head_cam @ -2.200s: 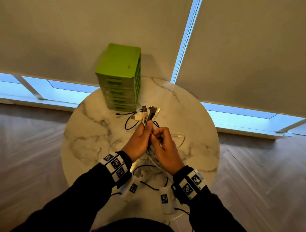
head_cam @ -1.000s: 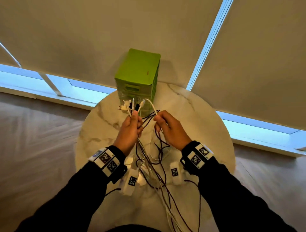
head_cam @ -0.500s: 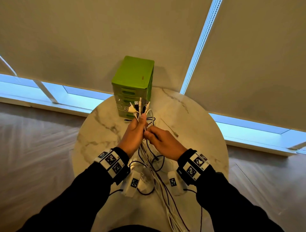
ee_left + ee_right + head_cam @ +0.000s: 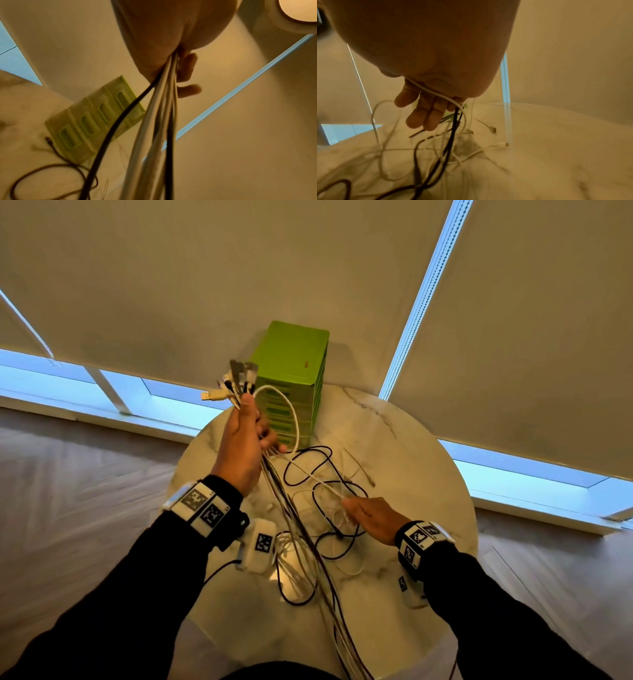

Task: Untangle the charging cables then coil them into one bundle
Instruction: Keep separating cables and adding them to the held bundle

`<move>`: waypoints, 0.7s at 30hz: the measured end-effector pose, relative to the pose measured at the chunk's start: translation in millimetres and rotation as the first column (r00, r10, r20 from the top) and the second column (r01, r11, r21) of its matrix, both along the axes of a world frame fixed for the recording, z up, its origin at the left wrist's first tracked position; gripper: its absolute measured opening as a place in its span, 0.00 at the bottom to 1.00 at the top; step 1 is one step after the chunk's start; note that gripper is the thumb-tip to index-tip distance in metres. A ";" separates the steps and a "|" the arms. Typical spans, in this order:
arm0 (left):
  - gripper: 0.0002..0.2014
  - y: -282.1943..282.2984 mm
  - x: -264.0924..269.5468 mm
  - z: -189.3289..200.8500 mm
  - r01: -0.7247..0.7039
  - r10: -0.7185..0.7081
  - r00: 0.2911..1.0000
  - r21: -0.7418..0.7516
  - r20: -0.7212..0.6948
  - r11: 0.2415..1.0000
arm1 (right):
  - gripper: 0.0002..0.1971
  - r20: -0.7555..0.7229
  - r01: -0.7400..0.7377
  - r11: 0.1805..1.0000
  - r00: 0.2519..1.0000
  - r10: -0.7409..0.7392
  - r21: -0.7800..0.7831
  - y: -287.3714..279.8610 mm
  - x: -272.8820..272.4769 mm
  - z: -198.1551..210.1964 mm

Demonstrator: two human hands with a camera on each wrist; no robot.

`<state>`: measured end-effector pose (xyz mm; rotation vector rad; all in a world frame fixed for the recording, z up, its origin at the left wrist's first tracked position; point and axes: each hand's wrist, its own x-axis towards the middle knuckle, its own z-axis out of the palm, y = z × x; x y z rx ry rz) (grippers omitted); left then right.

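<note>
My left hand (image 4: 246, 436) is raised above the table and grips a bundle of black and white charging cables (image 4: 163, 108). Their plugs (image 4: 236, 381) stick up out of the fist. The bundle hangs down (image 4: 329, 594) past the table's near edge. One white cable (image 4: 308, 474) loops out from the left fist and runs taut down to my right hand (image 4: 370, 517), low over the table. In the right wrist view that white cable (image 4: 436, 93) crosses the palm at the base of the fingers (image 4: 426, 119). Loose black and white loops (image 4: 325, 508) lie tangled between the hands.
A green plastic drawer unit (image 4: 291, 378) stands at the far edge of the round marble table (image 4: 411, 467), just behind my left hand. Roller blinds and a low window strip lie beyond. Wooden floor surrounds the table.
The hands were together at the plugs; now the left hand has lifted with the bundle and the right hand has drawn down and to the right along the white cable.
</note>
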<state>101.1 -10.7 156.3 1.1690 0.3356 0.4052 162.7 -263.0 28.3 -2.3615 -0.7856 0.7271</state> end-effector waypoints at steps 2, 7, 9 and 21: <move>0.20 9.6 0.8 11.8 -0.045 0.046 0.999 -0.047 0.026 0.998 | 0.20 0.059 0.018 0.999 0.998 -0.017 -0.026 -7.9 9.7 -5.1; 0.19 22.6 -3.2 12.1 -0.092 0.092 0.995 0.012 0.043 0.996 | 0.16 0.183 0.175 0.985 0.968 -0.173 0.004 -2.3 32.9 6.9; 0.18 16.0 -6.2 3.0 -0.046 0.044 0.999 0.094 0.018 0.995 | 0.20 0.163 0.283 0.946 0.937 -0.308 0.158 13.6 37.9 26.0; 0.19 -36.6 -7.0 -24.1 0.316 -0.327 0.914 -0.085 -0.239 0.945 | 0.15 0.015 -0.042 0.855 0.999 0.040 0.517 74.7 -6.6 112.5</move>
